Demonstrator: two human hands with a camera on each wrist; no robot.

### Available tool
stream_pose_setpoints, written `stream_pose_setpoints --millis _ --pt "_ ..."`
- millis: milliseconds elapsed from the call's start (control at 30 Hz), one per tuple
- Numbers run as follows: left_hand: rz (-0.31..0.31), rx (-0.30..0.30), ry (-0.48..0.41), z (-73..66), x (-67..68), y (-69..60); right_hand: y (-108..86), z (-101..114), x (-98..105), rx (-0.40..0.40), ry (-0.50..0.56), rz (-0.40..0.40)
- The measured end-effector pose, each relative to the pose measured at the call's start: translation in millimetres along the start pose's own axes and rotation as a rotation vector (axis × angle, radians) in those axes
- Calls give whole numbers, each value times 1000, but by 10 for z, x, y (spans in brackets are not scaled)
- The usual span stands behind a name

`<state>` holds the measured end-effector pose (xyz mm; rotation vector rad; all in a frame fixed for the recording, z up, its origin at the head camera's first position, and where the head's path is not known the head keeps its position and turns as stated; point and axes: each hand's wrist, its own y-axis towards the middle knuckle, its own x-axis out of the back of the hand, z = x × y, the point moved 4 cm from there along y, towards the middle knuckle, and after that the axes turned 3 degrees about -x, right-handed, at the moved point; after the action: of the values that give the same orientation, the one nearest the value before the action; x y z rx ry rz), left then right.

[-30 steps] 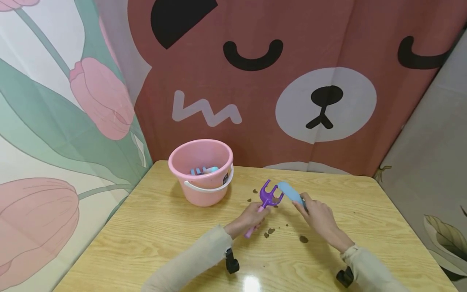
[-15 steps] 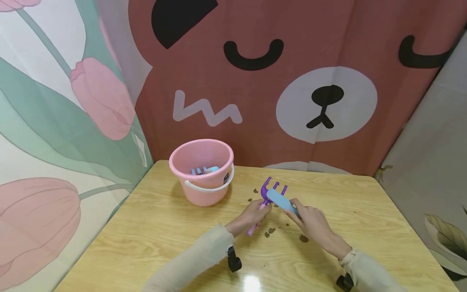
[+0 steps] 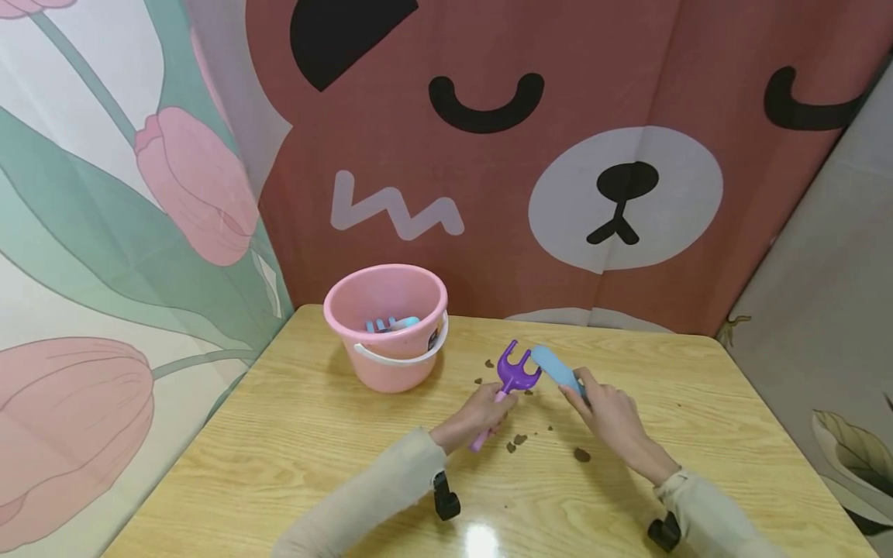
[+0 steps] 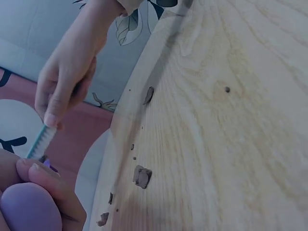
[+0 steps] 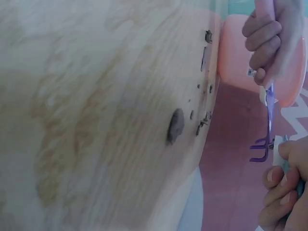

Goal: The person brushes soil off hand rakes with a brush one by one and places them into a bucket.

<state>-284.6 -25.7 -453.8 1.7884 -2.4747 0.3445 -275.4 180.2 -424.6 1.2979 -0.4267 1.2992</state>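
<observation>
My left hand (image 3: 480, 411) grips the pink handle of a purple toy rake (image 3: 516, 378), holding it above the table with the tines pointing away. A light blue brush (image 3: 556, 367) is in my right hand (image 3: 614, 422), its head at the rightmost tine. White bristles (image 4: 44, 144) show on the brush in the left wrist view, facing down towards the rake. In the right wrist view, the bristles (image 5: 278, 153) meet the rake's tines (image 5: 260, 153), with a dark speck between them. Several brown clumps of dirt (image 3: 582, 455) lie on the table beneath both hands.
A pink bucket (image 3: 377, 376) with a white handle stands at the back left of the wooden table (image 3: 279, 465). Inside it are light blue toy tools (image 3: 394, 324). A bear-print cloth (image 3: 488, 194) hangs right behind the table's far edge.
The brush swept left across the rake's head, then moved back right to the outer tine. The rake has turned slightly in my left hand. Bucket and clumps stay put.
</observation>
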Motion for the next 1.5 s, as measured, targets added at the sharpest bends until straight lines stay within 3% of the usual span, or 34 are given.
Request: stream_pose_setpoints --millis 200,467,667,833,967,1133,1300,1500 --pt "-6 -8 4 1 7 8 -5 77 41 10 43 5" --pt "-9 -13 29 -1 6 23 -55 199 -15 70 81 103" --pt "-10 -1 33 35 0 9 -7 9 43 30 -13 41" --pt "42 11 52 61 -12 -22 94 -31 123 -10 -52 -15" --pt "68 7 65 53 -22 -36 164 107 112 58 -15 -6" --pt "75 12 80 46 -40 -48 160 229 7 141 15 109" --pt "89 11 97 79 -53 -61 176 103 -5 50 -33 97" --pt "72 13 22 124 -6 -68 162 -40 42 -49 -17 71"
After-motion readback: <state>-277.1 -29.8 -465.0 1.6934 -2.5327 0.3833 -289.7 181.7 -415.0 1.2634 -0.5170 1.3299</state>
